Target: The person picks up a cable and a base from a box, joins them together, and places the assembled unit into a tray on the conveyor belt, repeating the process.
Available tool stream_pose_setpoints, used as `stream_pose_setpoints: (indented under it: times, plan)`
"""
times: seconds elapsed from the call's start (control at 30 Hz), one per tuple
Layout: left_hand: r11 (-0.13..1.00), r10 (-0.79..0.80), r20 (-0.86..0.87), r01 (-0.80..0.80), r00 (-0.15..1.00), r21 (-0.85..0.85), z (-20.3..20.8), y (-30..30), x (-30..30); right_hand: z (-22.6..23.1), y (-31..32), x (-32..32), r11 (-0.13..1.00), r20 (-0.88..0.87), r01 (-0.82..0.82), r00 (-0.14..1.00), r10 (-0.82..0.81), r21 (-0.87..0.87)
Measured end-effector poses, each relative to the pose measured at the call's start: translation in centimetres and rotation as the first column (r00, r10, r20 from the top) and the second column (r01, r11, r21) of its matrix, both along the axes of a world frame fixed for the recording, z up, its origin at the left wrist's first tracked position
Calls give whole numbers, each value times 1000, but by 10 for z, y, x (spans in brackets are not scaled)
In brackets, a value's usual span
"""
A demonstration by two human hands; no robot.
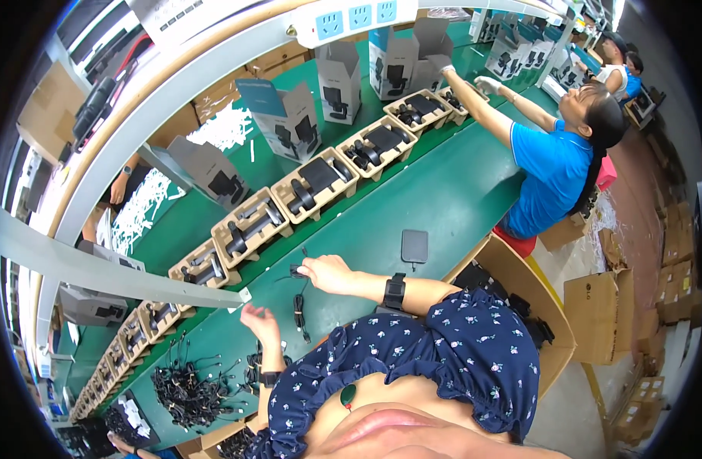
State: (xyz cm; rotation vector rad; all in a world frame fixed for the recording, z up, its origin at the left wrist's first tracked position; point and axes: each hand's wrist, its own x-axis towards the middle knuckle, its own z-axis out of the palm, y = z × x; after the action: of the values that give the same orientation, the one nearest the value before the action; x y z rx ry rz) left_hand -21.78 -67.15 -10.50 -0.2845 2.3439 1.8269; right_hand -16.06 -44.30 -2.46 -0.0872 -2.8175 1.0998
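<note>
Above the green table [366,229], my right hand [328,274] pinches a small black cable [296,271], with its thin end sticking out past my fingers. My left hand [261,323] is empty, fingers apart, just below the foot of a white metal post. Between my hands and my body lies a bundled black cable [299,312]. A flat dark square pad [414,246] with a short lead rests to the right of my right hand. Left of my left forearm, a large tangled heap of black cables [190,389] spreads over the tabletop.
A row of moulded pulp trays [248,227] with black parts runs diagonally beyond my hands. Printed cartons [284,118] stand behind them. The white post [121,258] crosses at left. A co-worker in blue [554,164] reaches toward the trays. An open cardboard box [546,306] stands at my right.
</note>
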Motion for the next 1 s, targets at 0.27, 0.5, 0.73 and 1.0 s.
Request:
stream_pose_setpoints:
  times: [0.27, 0.5, 0.73, 1.0]
  plan:
    - [657, -715, -138, 592, 686, -466, 52, 45, 26, 24, -6, 11, 898, 80, -294, 938, 337, -327]
    - [499, -651, 68, 358, 756, 789, 70, 58, 37, -1, -10, -1, 865, -25, -111, 993, 113, -489]
    - [563, -711, 125, 454, 692, 691, 74, 51, 41, 13, -26, 8, 832, -87, -43, 996, -6, -552]
    - [630, -774, 381, 555, 505, 543, 84, 18, 39, 16, -14, 24, 717, -319, -642, 643, 696, 272]
